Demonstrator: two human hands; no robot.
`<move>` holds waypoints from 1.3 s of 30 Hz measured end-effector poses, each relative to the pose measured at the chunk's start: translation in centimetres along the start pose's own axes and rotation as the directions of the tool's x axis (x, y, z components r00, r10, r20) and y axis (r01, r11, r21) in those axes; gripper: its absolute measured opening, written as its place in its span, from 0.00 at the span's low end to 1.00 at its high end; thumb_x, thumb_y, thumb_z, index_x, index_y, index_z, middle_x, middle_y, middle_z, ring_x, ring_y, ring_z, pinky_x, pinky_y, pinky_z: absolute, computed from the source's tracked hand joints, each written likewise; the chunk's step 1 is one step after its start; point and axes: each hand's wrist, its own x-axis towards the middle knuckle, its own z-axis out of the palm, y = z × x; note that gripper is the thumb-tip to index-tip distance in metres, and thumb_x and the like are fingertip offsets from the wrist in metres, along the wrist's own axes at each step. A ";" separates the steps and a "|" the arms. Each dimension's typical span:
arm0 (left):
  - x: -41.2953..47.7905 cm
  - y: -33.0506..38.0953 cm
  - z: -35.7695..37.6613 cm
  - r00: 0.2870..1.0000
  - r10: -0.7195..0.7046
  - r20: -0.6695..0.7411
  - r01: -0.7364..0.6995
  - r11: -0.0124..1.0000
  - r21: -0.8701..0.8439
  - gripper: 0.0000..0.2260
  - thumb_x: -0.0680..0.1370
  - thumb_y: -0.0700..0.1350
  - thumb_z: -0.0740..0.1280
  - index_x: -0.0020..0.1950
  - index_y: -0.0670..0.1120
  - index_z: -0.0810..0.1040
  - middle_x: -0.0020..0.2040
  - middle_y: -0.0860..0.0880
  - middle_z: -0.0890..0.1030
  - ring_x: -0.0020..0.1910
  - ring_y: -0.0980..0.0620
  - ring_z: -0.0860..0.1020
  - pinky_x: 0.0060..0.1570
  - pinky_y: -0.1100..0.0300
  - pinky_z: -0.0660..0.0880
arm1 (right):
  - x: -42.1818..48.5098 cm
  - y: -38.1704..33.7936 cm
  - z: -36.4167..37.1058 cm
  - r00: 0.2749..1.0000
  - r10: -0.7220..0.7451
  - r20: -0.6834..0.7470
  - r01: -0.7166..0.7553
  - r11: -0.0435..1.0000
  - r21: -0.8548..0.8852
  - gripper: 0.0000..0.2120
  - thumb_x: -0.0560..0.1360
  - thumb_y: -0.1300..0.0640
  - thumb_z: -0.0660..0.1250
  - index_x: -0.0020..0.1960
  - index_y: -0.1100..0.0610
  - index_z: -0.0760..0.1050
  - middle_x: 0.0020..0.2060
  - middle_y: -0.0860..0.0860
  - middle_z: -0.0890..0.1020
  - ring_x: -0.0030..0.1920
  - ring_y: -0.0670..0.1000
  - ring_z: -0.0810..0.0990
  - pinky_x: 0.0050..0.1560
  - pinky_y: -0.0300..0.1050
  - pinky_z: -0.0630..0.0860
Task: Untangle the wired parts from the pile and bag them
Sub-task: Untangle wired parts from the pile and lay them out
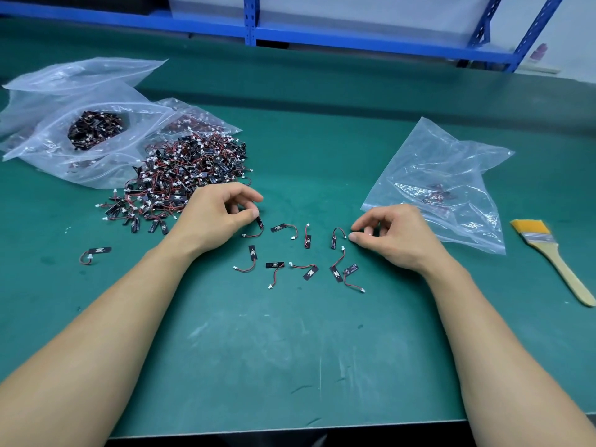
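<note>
**A:** Where's the pile of wired parts [190,175]?

**B:** At ten o'clock on the green bench [290,350]. It lies against clear bags [80,124] that hold more of the same black boards with red-and-black wires.

**A:** Any parts lying loose?

**B:** Several separated parts [274,271] lie apart from one another at the centre, between the two hands. One stray part [96,253] sits alone at eight o'clock.

**A:** What about the left hand [219,211]?

**B:** It's at the pile's near edge with its fingers curled. The thumb tip touches the black board of one wired part [260,223]. I cannot tell whether the grip actually pinches it.

**A:** And the right hand [396,233]?

**B:** Its grip is released, loosely curled and holding nothing. The fingertips [354,228] are just beside the white connector of another part [335,238], not touching it.

**A:** Where's the bag for the sorted parts?

**B:** A clear plastic bag [451,175] lies at two o'clock with a few parts inside, its near corner just behind the right hand. A paintbrush [554,256] lies at three o'clock.
</note>
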 end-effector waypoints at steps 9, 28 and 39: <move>0.3 0.0 0.1 0.998 -0.034 -0.062 0.035 0.999 0.020 0.08 0.80 0.40 0.67 0.52 0.50 0.84 0.42 0.56 0.85 0.43 0.52 0.80 0.42 0.73 0.70 | 0.5 -0.8 0.2 0.973 0.143 -0.184 -0.092 0.961 0.261 0.15 0.80 0.52 0.68 0.39 0.58 0.83 0.29 0.42 0.81 0.25 0.44 0.67 0.29 0.34 0.65; 0.5 -0.6 0.3 0.998 -0.015 -0.057 0.015 1.000 -0.011 0.09 0.80 0.39 0.67 0.51 0.53 0.82 0.42 0.57 0.85 0.40 0.57 0.78 0.41 0.72 0.69 | 0.7 -0.5 0.4 0.965 0.161 -0.207 -0.089 0.944 0.319 0.13 0.79 0.54 0.68 0.37 0.54 0.83 0.27 0.45 0.80 0.25 0.44 0.66 0.28 0.34 0.64; 0.5 -0.8 0.3 0.998 -0.004 -0.065 0.004 1.000 0.014 0.08 0.80 0.39 0.67 0.52 0.52 0.83 0.41 0.57 0.85 0.37 0.62 0.76 0.40 0.73 0.68 | 0.7 -0.6 0.4 0.965 0.161 -0.208 -0.091 0.946 0.311 0.15 0.79 0.55 0.68 0.34 0.53 0.81 0.29 0.46 0.81 0.25 0.40 0.70 0.33 0.40 0.64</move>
